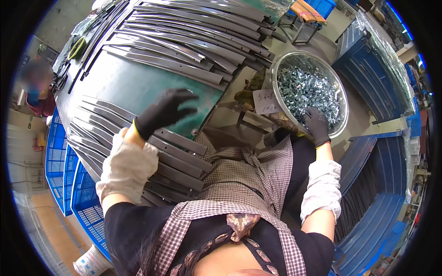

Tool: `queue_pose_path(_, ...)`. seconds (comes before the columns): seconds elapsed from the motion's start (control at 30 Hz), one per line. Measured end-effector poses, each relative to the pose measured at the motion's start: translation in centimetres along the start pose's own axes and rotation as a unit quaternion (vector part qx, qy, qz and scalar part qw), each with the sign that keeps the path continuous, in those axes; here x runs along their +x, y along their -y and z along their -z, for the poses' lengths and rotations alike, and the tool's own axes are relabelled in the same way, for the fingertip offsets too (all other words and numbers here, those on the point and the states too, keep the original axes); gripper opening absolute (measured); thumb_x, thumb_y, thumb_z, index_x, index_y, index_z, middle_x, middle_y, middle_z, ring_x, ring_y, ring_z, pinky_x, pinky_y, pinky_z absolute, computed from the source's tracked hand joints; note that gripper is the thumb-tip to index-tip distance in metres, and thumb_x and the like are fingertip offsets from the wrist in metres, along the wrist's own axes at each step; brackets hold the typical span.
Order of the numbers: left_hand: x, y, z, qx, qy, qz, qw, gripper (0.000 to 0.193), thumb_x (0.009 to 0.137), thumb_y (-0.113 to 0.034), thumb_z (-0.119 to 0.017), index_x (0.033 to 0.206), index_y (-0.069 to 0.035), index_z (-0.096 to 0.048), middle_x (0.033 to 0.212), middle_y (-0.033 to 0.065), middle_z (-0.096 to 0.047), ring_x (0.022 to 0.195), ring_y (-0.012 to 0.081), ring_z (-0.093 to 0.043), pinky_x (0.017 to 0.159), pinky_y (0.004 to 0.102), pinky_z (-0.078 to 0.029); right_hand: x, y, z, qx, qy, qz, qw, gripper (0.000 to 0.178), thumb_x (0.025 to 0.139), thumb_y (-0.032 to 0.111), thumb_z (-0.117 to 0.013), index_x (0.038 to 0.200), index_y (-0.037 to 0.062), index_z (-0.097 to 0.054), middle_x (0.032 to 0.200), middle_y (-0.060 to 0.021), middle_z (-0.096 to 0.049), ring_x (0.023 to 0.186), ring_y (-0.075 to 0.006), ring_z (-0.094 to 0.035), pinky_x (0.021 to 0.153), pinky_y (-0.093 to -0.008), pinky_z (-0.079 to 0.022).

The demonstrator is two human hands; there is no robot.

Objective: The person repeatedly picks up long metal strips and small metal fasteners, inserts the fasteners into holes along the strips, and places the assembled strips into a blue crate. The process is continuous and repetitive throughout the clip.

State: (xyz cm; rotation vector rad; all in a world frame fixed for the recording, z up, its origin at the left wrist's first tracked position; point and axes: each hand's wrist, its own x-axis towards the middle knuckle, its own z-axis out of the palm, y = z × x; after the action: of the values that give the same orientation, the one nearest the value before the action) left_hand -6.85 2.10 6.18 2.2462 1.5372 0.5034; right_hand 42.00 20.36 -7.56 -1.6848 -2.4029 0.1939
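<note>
My left hand (168, 110), in a black glove, hovers over the green tabletop (138, 78) with its fingers spread and nothing in them. Just below it lies a row of long dark grey metal strips (177, 154), their ends toward me. My right hand (317, 125), also black-gloved, reaches over the near rim of a large clear round bowl (346, 108). Its fingers touch a heap of small shiny metal clips (304, 87); the fingertips are partly lost among them, so their grip does not show.
More dark strips (184, 41) are stacked across the table's far side. Blue crates (87, 207) stand on the left, and large blue bins (368, 69) on the right. A handwritten paper (267, 101) hangs beside the bowl. Another person (39, 87) is at the far left.
</note>
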Motion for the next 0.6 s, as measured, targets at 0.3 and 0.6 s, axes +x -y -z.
queue_pose_path(0.3, 4.9, 8.3, -4.2, 0.268, -0.155, 0.000, 0.951, 0.053, 0.086, -0.022, -0.068, 0.137, -0.014, -0.057, 0.129, 0.0095, -0.060, 0.121, 0.0307, -0.055, 0.106, 0.0478, -0.037, 0.9, 1.4, 0.3, 0.005, 0.013, 0.006, 1.000, 0.030, 0.084, 0.030, -0.067, 0.103, 0.0069, -0.071, 0.104, -0.0151, -0.071, 0.101, -0.0345, -0.066, 0.088, -0.0461, -0.052)
queue_pose_path(0.6, 2.6, 1.0, -6.4, 0.165, -0.116, -0.085, 0.976, 0.029, 0.069, -0.021, -0.076, 0.093, -0.012, -0.061, 0.099, 0.0076, -0.061, 0.103, 0.0333, -0.058, 0.100, 0.0481, -0.042, -0.3, 2.4, 4.5, 0.125, -0.031, -0.069, 0.989, 0.031, 0.090, 0.036, -0.069, 0.094, 0.0055, -0.071, 0.077, -0.0125, -0.068, 0.068, -0.0267, -0.064, 0.066, -0.0394, -0.049)
